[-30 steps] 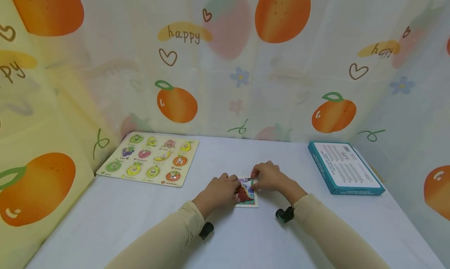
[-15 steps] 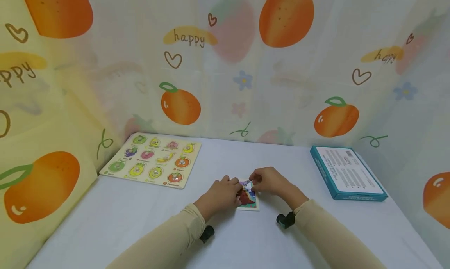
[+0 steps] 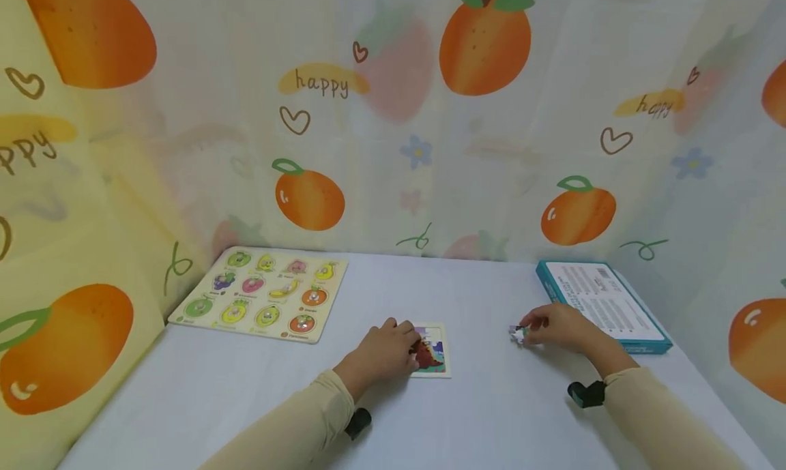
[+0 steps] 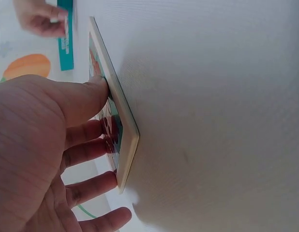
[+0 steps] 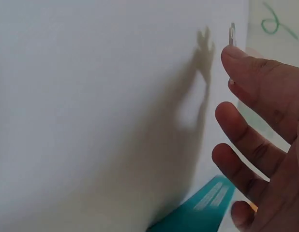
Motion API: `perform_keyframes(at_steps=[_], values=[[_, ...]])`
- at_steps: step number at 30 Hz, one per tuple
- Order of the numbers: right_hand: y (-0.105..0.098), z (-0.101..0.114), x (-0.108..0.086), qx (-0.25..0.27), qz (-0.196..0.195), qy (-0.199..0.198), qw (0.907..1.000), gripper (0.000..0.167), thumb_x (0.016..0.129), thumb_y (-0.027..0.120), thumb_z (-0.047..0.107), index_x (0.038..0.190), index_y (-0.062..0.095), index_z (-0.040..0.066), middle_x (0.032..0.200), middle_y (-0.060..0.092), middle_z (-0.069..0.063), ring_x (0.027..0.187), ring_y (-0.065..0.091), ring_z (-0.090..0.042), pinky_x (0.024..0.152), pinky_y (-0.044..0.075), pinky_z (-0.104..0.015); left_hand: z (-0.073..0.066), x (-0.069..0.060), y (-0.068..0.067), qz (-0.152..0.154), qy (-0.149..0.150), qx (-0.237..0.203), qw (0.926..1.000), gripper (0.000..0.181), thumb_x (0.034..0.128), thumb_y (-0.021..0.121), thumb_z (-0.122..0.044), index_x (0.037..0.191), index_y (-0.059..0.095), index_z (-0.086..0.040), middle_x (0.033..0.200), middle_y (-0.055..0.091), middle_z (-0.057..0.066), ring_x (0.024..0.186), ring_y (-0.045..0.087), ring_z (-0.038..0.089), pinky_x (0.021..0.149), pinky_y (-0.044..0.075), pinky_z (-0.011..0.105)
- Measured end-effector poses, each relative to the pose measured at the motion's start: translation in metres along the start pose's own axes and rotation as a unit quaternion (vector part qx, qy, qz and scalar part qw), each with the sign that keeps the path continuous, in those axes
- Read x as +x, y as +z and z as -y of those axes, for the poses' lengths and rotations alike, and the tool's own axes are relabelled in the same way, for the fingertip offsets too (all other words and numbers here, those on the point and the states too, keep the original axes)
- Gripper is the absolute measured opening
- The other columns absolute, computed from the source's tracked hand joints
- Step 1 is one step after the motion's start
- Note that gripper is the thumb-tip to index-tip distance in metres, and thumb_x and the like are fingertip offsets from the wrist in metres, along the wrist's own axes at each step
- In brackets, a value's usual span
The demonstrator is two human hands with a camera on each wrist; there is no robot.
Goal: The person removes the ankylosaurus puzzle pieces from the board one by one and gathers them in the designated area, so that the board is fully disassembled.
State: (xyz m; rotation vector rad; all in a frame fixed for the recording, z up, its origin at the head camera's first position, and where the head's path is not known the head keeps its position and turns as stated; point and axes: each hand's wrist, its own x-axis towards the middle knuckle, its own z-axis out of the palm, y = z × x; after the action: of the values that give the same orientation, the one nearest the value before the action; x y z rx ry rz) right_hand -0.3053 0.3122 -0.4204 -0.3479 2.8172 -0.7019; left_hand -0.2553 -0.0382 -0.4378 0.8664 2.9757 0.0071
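A small jigsaw board (image 3: 434, 353) with a pale frame and a red-brown dinosaur picture lies flat on the table. My left hand (image 3: 383, 350) rests on its left part and hides that side. In the left wrist view the thumb and fairly straight fingertips touch the face of the board (image 4: 121, 108). Well to the right of the board, my right hand (image 3: 561, 328) pinches a small jigsaw piece (image 3: 517, 333) between thumb and index finger. The right wrist view shows this piece (image 5: 232, 34) edge-on above the tabletop, the other fingers spread loosely.
A fruit peg puzzle (image 3: 264, 292) lies at the back left of the white table (image 3: 467, 415). Behind and right of my right hand sits a flat teal box (image 3: 604, 299) with a white printed top. A fruit-print curtain (image 3: 393, 149) encloses the back and sides.
My right hand has left the board and moved right, carrying the jigsaw piece towards the teal box. The left hand has stayed on the board. The head view has shifted slightly.
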Motion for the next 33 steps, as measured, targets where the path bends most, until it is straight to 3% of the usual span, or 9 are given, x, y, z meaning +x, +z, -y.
perform_keyframes(at_steps=[5,11,16,20,27,33], values=[[0.0,-0.016,-0.008,-0.016,0.005,0.01,0.9998,0.026,0.076,0.084,0.033,0.099,0.076,0.023,0.085,0.06,0.003,0.083,0.051,-0.019,0.068,0.042,-0.034,0.002,0.0,0.002,-0.008,0.001,0.001,1.0,0.047,0.0919,0.065,-0.042,0.131,0.06,-0.016,0.126,0.055,-0.003,0.104,0.049,0.021,0.076,0.05,0.041],[0.002,-0.01,-0.009,-0.05,0.001,0.013,0.9987,0.026,0.072,0.087,0.035,0.095,0.076,0.028,0.086,0.06,0.005,0.086,0.05,-0.019,0.075,0.036,-0.043,0.006,0.0,0.003,-0.016,0.002,-0.016,0.9997,0.047,0.0928,0.063,-0.04,0.133,0.059,-0.016,0.129,0.055,-0.003,0.108,0.048,0.022,0.077,0.049,0.041],[0.003,0.003,-0.008,-0.071,-0.012,-0.004,0.9974,0.032,0.07,0.088,0.036,0.098,0.075,0.025,0.084,0.061,0.007,0.085,0.051,-0.018,0.08,0.027,-0.049,0.004,-0.001,0.006,-0.016,0.002,-0.022,0.9996,0.047,0.0923,0.063,-0.04,0.132,0.059,-0.016,0.127,0.055,-0.003,0.106,0.049,0.021,0.076,0.049,0.04],[0.017,0.033,0.001,-0.081,-0.023,-0.026,0.9961,0.025,0.076,0.083,0.036,0.097,0.074,0.025,0.081,0.06,0.01,0.083,0.051,-0.017,0.077,0.028,-0.045,0.001,-0.001,0.011,-0.017,0.006,-0.028,0.9994,0.045,0.0923,0.064,-0.041,0.13,0.061,-0.017,0.124,0.056,-0.004,0.106,0.049,0.019,0.077,0.049,0.04],[0.061,0.105,0.033,-0.081,-0.02,-0.112,0.9903,0.009,0.085,0.077,0.03,0.091,0.075,0.024,0.073,0.058,0.014,0.074,0.051,-0.01,0.074,0.03,-0.042,-0.001,-0.004,0.011,-0.033,0.001,-0.024,0.9992,0.039,0.0924,0.065,-0.04,0.125,0.063,-0.019,0.12,0.059,-0.004,0.106,0.053,0.019,0.078,0.05,0.041],[0.084,0.133,0.053,-0.087,-0.02,-0.144,0.9856,0.007,0.083,0.078,0.028,0.088,0.075,0.024,0.072,0.058,0.017,0.073,0.052,-0.008,0.074,0.03,-0.042,0.009,-0.008,0.008,-0.057,0.026,-0.026,0.9977,0.034,0.0914,0.066,-0.041,0.12,0.066,-0.022,0.121,0.061,-0.003,0.103,0.056,0.018,0.077,0.05,0.037]])
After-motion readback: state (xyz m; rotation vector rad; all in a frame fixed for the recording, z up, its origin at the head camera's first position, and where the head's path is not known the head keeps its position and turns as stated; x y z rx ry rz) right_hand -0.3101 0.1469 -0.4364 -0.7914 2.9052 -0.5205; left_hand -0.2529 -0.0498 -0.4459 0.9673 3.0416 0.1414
